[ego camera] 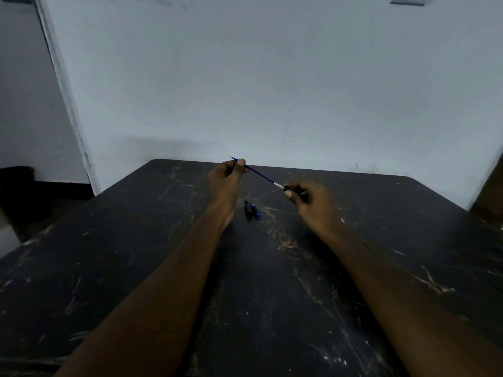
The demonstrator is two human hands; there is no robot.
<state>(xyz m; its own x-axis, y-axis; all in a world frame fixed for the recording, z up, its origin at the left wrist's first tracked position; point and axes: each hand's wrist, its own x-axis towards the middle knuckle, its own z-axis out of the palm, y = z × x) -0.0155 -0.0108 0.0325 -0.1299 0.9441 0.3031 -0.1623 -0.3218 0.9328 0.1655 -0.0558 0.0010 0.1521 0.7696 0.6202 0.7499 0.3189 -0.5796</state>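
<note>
We hold a thin blue ink refill [261, 174] in the air above the far half of the dark, scratched, marble-patterned table [136, 268], stretched slantwise between both hands. Our left hand [227, 178] pinches the refill near its far, pointed end between thumb and curled fingers. Our right hand [307, 197] is closed round a short black pen barrel [292, 189], and the refill's silvery lower end meets the barrel's mouth. We cannot tell how deep the refill sits inside. We judge the step in hand to be sliding the refill along the barrel; whether it is going in or coming out, the view does not settle. To do it well, we line the refill up with the barrel's axis first, since a thin plastic tube will likely bow or kink if pushed at an angle. We let the right hand act as the steady anchor and the left do the travelling, with a light pinch so the tube is not squeezed flat. Moving the left pinch closer to the barrel would likely stiffen the free length. A slim black pen piece [248, 210] and a small blue pen piece [255, 210] lie side by side on the table, below and between our hands, so we take care not to sweep them away with a wrist.
</note>
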